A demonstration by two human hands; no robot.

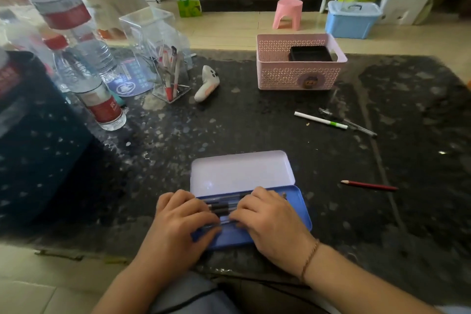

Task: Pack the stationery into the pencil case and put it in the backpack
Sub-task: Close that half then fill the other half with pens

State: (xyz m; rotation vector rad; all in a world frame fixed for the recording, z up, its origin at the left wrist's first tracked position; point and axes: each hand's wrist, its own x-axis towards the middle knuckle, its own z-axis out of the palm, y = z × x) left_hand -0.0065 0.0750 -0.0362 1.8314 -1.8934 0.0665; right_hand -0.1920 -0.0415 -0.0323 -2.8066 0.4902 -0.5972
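Observation:
A blue pencil case (302, 208) lies open at the near edge of the dark table, its pale lid (240, 172) folded back. Several pens (224, 208) lie side by side in its tray. My left hand (181, 216) and my right hand (267, 216) both rest on these pens, fingers curled and pressing them down. To the right lie a red pencil (369, 185), a white marker (319, 120) and a clear pen (356, 125). A dark backpack (33, 140) stands at the left edge.
A pink basket (298, 76) holding a black box stands at the back. Water bottles (99, 99), a clear pen holder (170, 76) with pens and a small white controller (207, 83) crowd the back left. A pink stool and blue bin stand on the floor beyond.

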